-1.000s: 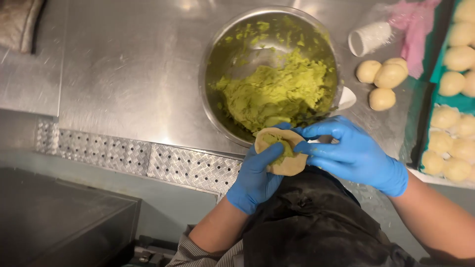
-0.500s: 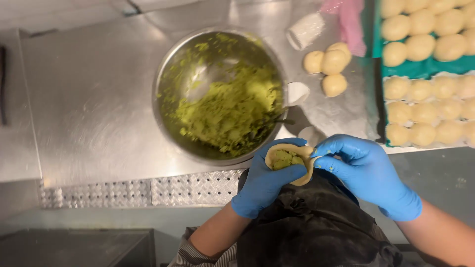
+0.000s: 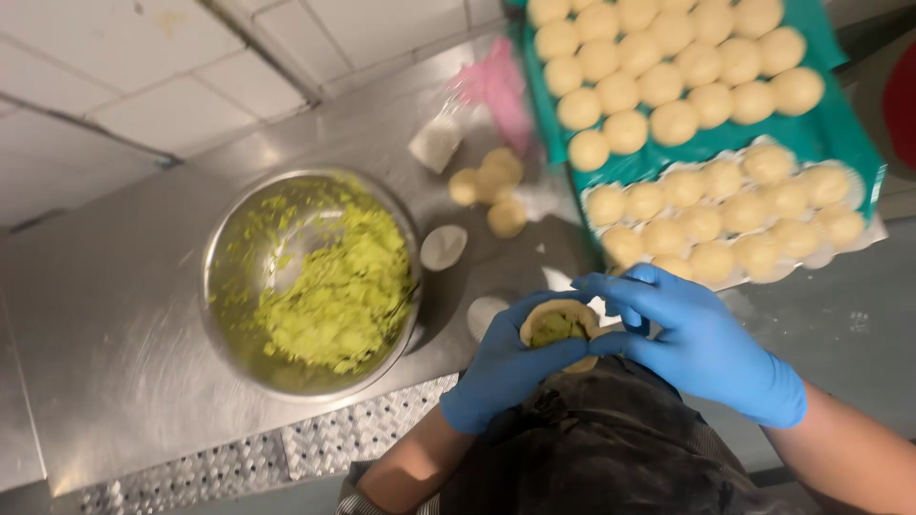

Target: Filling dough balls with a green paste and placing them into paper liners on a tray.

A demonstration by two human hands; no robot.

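Right now my left hand (image 3: 506,367) cups a round of dough (image 3: 558,329) with green filling in its middle, held over the bench (image 3: 114,315) edge close to my body. My right hand (image 3: 697,343) pinches the dough's rim with fingertips narrowed on it. Left of them sits a steel bowl (image 3: 310,281) of green mash. Beyond, a green tray (image 3: 830,129) carries rows of dough balls; loose balls (image 3: 487,181) lie between bowl and tray.

A single head-worn camera looks steeply down from above the person's chest, close over both gloved hands at the lower middle of the frame. It faces a steel counter (image 3: 114,315) and tiled wall beyond, the view tilted; no second view exists.
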